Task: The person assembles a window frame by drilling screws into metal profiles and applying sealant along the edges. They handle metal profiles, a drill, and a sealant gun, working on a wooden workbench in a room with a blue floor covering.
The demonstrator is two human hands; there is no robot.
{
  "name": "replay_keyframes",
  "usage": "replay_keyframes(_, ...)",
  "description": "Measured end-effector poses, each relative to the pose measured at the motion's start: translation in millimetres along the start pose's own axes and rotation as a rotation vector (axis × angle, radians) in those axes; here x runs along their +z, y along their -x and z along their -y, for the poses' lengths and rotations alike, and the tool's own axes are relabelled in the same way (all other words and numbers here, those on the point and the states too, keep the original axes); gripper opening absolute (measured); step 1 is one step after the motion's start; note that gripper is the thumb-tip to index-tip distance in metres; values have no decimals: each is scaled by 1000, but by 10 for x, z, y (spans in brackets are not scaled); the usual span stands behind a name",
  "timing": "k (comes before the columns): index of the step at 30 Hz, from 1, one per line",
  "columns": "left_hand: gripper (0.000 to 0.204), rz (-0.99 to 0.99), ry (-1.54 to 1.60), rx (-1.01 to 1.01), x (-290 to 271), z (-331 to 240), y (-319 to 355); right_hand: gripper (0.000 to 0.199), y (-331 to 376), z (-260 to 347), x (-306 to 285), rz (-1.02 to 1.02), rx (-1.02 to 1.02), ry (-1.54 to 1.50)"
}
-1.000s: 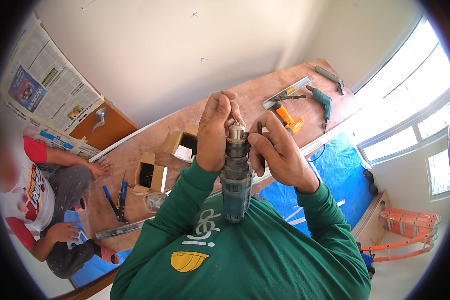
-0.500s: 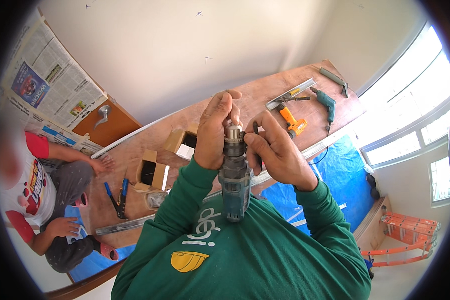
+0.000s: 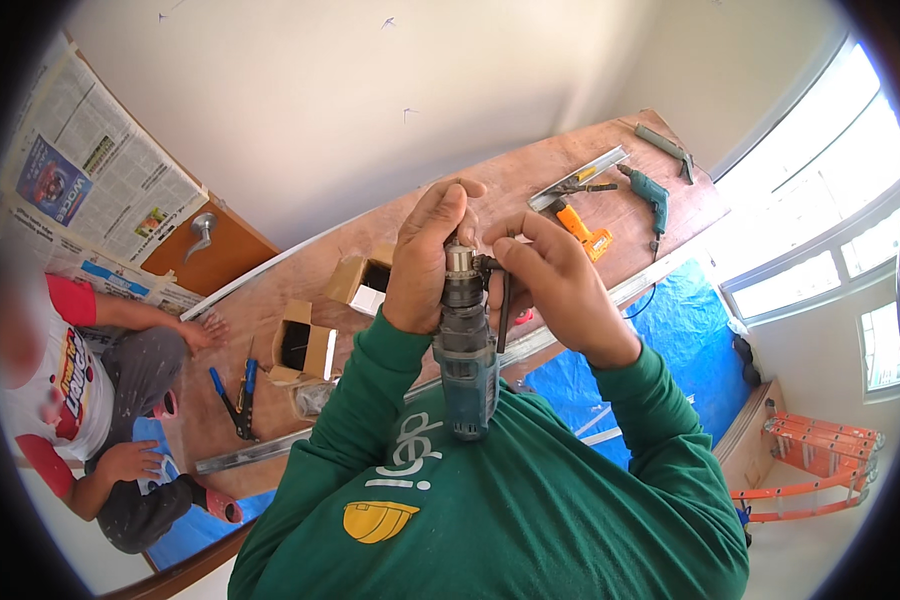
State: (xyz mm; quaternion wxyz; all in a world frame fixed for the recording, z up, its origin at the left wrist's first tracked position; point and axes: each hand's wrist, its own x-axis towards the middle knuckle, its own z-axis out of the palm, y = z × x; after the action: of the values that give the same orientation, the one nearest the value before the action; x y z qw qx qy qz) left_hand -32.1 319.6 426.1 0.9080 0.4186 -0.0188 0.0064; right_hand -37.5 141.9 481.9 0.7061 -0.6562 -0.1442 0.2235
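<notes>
A teal power drill (image 3: 465,365) stands upright in front of my chest, its metal chuck (image 3: 459,261) at the top. My left hand (image 3: 425,260) wraps around the drill's neck, fingers curled over the chuck. My right hand (image 3: 550,280) pinches a black chuck key (image 3: 497,290) set into the side of the chuck. Both sleeves are green.
Below lies a brown wooden door slab (image 3: 390,260) with open cardboard boxes (image 3: 305,348), blue-handled pliers (image 3: 235,400), a second teal drill (image 3: 650,195), an orange tool (image 3: 582,230) and a metal rail (image 3: 580,178). Another person (image 3: 80,390) sits at the left. Blue tarp (image 3: 670,340); orange ladder (image 3: 820,470) at right.
My hands and the drill have stayed almost still. My right hand has shifted slightly on the chuck key. The seated person's hand rests on the slab as before.
</notes>
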Motion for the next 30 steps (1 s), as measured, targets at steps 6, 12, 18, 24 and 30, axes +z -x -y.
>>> replay_keyframes(6,29,-13,-138,92,-169,-39,-39,19,96,-61,-69,-161,-105,234)
replay_keyframes(12,31,79,-220,21,-227,-170,-50,46,-252,-343,-238,241,122,129)
replay_keyframes(18,34,93,-331,20,-302,-234,-103,55,-390,-500,-24,326,185,-43)
replay_keyframes(24,35,75,-260,-8,-442,-186,-135,52,-380,-438,154,207,37,430)
replay_keyframes(30,36,83,-182,-55,-640,-166,-129,48,-507,-573,-78,462,114,63)
